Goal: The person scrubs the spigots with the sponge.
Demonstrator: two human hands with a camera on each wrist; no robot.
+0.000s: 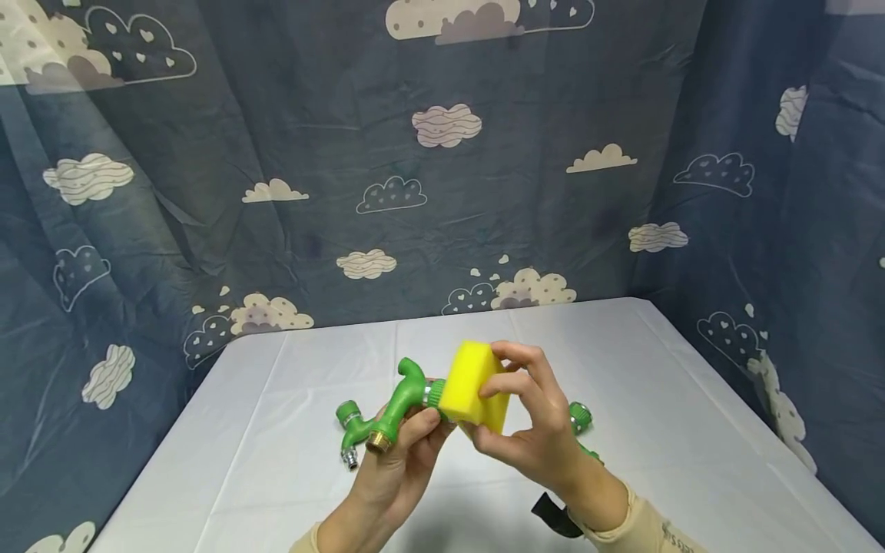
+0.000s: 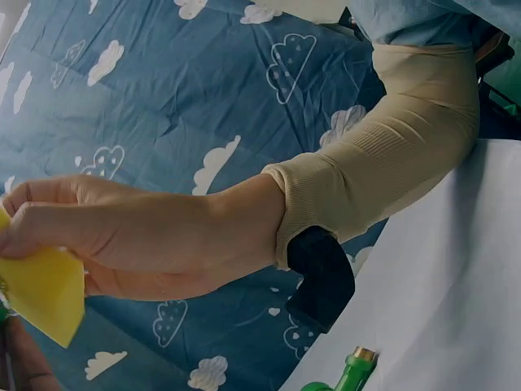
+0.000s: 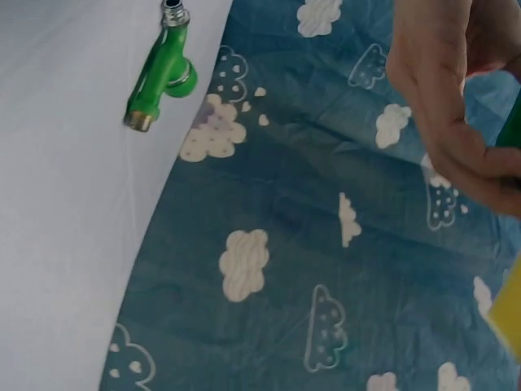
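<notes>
My left hand (image 1: 404, 465) grips a green tap (image 1: 401, 401) with a brass-coloured threaded end, raised over the table. A yellow sponge (image 1: 470, 384) is pinched between the thumb and fingers of my right hand (image 1: 542, 422). The sponge is against, or just in front of, the green knurled end of the tap; which one I cannot tell. In the left wrist view the right hand (image 2: 155, 236) holds the sponge (image 2: 49, 293) at the left edge. The right wrist view shows the left hand (image 3: 448, 106) and a corner of the sponge (image 3: 509, 314).
A second green tap (image 1: 351, 426) lies on the white table (image 1: 276, 476) left of my hands. Another green fitting (image 1: 581, 417) lies partly hidden behind the right hand. A black strap (image 1: 555, 516) hangs by the right wrist. Cloud-patterned cloth (image 1: 311, 115) surrounds the table.
</notes>
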